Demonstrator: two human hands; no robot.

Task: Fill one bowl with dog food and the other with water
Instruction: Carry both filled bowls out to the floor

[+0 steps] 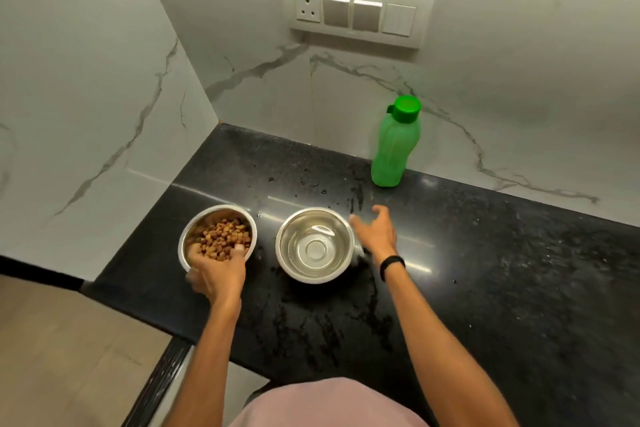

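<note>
Two steel bowls stand side by side on a black counter point(485, 270). The left bowl point(239, 215) holds brown dog food kibble point(225, 236). My left hand point(216, 274) grips this bowl's near rim, with the thumb inside over the kibble. The right bowl point(315, 244) holds clear water. My right hand point(375, 230) hovers just right of that bowl with fingers spread and relaxed, holding nothing. A green water bottle point(394, 144) with its green cap on stands upright at the back against the wall, beyond my right hand.
Marble walls close the counter at the back and left, forming a corner. A switch panel point(356, 12) is mounted on the back wall. Water drops and wet patches point(356, 191) lie on the counter around the bowls. The counter's front edge drops off at lower left.
</note>
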